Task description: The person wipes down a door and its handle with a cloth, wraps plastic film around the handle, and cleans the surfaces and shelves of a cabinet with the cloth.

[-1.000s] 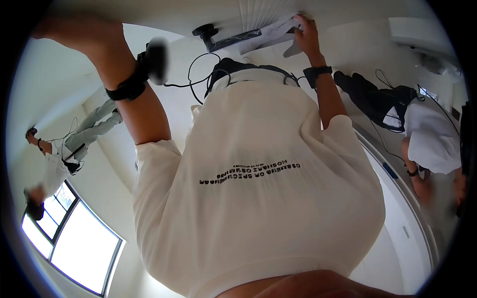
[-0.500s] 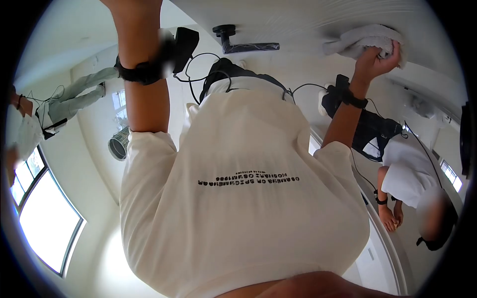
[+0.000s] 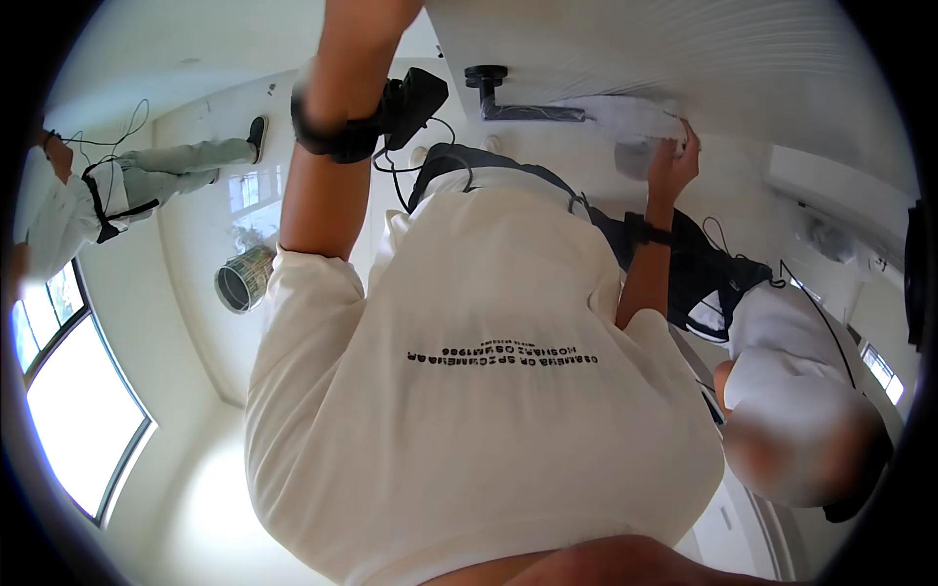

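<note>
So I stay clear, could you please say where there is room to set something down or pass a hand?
The floor between the patterned bin and dark shoe looks bare. The door face between the lever handle and picture's top edge is free for a hand. Crowded: beside the handle, where the right hand holds a white cloth; at right, around a co-worker.

A cream short-sleeved shirt point(image 3: 469, 449) bears black lettering point(image 3: 503, 356); the wristbands point(image 3: 344, 145) and cables point(image 3: 398, 184) are black.
</note>
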Tool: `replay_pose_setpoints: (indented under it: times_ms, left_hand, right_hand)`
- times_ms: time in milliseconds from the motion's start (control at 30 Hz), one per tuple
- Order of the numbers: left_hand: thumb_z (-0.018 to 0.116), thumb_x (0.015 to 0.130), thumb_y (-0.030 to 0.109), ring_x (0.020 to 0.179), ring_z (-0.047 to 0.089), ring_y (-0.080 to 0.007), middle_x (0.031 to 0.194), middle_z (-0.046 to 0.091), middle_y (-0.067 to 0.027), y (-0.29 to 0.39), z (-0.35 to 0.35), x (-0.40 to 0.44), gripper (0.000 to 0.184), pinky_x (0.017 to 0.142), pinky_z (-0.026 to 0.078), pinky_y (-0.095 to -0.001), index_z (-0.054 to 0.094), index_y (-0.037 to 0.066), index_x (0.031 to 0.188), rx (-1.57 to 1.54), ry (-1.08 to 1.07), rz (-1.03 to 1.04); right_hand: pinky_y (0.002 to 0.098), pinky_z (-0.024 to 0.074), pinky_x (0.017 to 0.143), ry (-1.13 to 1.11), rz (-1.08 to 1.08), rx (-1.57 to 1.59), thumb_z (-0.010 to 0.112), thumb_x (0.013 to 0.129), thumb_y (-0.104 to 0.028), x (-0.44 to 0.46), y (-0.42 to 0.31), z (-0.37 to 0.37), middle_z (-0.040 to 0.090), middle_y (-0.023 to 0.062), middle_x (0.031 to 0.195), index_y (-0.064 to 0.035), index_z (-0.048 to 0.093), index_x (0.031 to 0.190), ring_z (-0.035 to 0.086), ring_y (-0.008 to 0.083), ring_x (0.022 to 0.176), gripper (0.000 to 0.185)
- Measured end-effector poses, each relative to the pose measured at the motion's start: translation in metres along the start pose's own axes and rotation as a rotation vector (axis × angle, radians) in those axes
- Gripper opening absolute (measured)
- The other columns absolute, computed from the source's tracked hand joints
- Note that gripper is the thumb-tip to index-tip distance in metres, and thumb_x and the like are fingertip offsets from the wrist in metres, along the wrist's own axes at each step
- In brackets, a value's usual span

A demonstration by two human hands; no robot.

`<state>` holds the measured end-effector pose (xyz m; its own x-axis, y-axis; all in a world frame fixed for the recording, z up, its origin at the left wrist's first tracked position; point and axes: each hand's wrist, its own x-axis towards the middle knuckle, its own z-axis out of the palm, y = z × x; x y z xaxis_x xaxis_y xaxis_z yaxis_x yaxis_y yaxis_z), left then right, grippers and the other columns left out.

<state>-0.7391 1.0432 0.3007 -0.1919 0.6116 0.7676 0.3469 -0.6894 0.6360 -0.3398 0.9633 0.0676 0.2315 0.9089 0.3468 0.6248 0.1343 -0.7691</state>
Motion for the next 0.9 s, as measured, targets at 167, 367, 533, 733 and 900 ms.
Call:
replay_pose_setpoints:
  times_ms: [167,367,533,733,900]
  left_hand:
    - [0.052,0.102,0.032,0.123,0.041,-0.0274,0.137,0.040,-0.0184,0.023,0.024,-0.002,0.055,0.103,0.035,-0.0375,0.035,-0.004,0.140,0.086,-0.201,-0.026]
    - [0.061,0.092,0.009,0.108,0.056,-0.0223,0.122,0.053,-0.0124,0.055,-0.036,-0.100,0.042,0.091,0.045,-0.0372,0.044,0.004,0.130,0.213,-0.182,-0.075]
    - [0.059,0.084,-0.006,0.092,0.063,-0.0218,0.105,0.061,-0.0119,0.037,-0.092,-0.145,0.043,0.085,0.047,-0.0350,0.046,0.006,0.124,0.028,-0.660,-0.558]
    - [0.074,0.085,0.047,0.112,0.062,-0.0343,0.133,0.058,-0.0219,0.019,-0.088,-0.181,0.095,0.095,0.048,-0.0389,0.020,0.014,0.156,0.003,-1.466,-0.880]
    - [0.071,0.089,0.041,0.118,0.057,-0.0272,0.134,0.055,-0.0163,-0.013,-0.070,-0.206,0.088,0.094,0.049,-0.0381,0.022,0.007,0.153,-0.535,-1.235,-0.819]
  right_hand:
    - [0.0342,0.0514,0.089,-0.213,0.016,0.018,0.065,0.084,-0.010,0.029,-0.047,-0.041,0.069,0.0171,0.111,-0.0019,0.066,0.118,0.067,0.0276,0.100,0.035]
    - [0.0346,0.0534,0.082,-0.431,-0.095,-0.226,0.072,0.074,-0.010,-0.024,-0.111,-0.052,0.071,0.0148,0.100,-0.0086,0.071,0.108,0.069,0.0304,0.091,0.034]
    - [0.0346,0.0530,0.080,-0.489,-0.060,-0.227,0.072,0.073,-0.009,-0.050,-0.139,-0.032,0.071,0.0139,0.096,-0.0103,0.071,0.107,0.068,0.0299,0.086,0.035]
    - [0.0322,0.0529,0.074,-0.697,-0.039,-0.118,0.072,0.069,-0.004,-0.072,-0.216,-0.006,0.070,0.0130,0.095,-0.0150,0.071,0.116,0.066,0.0262,0.080,0.048]
    - [0.0347,0.0515,0.087,-0.565,-0.150,0.261,0.075,0.076,-0.009,-0.089,-0.252,0.043,0.063,0.0172,0.117,-0.0118,0.057,0.137,0.063,0.0284,0.101,0.064]
